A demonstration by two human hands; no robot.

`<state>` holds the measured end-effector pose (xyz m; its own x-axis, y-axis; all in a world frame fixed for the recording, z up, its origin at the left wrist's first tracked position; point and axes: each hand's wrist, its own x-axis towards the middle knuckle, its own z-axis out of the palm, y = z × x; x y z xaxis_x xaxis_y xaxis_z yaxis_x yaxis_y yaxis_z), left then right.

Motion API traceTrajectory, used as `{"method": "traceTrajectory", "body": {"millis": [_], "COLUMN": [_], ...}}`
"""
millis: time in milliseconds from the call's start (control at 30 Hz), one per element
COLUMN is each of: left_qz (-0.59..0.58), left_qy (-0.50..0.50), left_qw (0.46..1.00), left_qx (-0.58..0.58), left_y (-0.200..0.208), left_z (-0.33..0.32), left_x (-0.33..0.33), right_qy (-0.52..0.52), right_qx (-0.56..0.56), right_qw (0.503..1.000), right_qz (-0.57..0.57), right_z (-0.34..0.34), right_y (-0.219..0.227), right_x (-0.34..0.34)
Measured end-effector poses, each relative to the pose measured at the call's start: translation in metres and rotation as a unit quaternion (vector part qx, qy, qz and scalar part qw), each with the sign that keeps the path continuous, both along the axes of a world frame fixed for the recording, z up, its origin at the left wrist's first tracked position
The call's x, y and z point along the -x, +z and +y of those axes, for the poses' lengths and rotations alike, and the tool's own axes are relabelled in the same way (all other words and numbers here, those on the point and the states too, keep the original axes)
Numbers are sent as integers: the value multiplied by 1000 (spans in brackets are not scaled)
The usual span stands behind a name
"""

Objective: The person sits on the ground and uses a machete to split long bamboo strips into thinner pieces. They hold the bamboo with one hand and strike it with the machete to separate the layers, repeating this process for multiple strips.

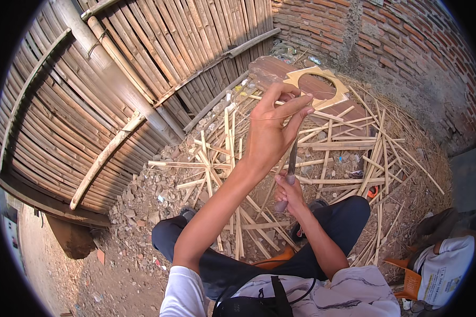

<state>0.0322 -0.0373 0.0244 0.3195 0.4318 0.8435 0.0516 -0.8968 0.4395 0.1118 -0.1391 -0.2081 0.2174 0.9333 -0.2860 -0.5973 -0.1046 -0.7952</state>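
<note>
Raised in front of me, my left hand (272,124) has its thumb and fingers closed together. A very thin, pale strand (283,116) runs across it toward the fingertips; how far it extends past them is hard to see. Lower and a little to the right, my right hand (292,194) is wrapped round the handle of a knife (292,164), whose dark blade points upward, close below my left hand. Many split bamboo strips (349,143) lie crisscrossed on the ground beneath and beyond both hands.
A pale, notched-edge board with a round hole (342,96) lies on a brown wooden board (269,68) ahead. A bamboo wall (143,47) stands at left, a brick wall (386,37) at the back right. An orange chair-like object (407,280) and a white printed bag (447,269) are at lower right.
</note>
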Motion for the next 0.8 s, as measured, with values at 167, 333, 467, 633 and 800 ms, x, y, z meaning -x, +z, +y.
{"method": "traceTrajectory", "body": {"millis": [167,333,467,633,800], "left_qz": [29,6,5,-4,24], "left_qy": [1,-34,-89,-148,-151], "left_qw": [998,999,973,937,924], "left_qx": [-51,8,214,315,350], "left_y": [3,3,11,17,23], "left_z": [4,5,6,11,15], "left_x": [5,6,4,4,3], "right_qy": [-5,-9,-19,-29,-29], "right_qx": [0,-1,18,7,17], "right_qw": [1000,1000,999,1000,999], "right_qz": [8,-11,-21,-6,-31], "right_z": [-1,-1,-1,-1,-1], "right_y": [1,3,2,4,9], "right_x": [-2,-1,-1,0,0]}}
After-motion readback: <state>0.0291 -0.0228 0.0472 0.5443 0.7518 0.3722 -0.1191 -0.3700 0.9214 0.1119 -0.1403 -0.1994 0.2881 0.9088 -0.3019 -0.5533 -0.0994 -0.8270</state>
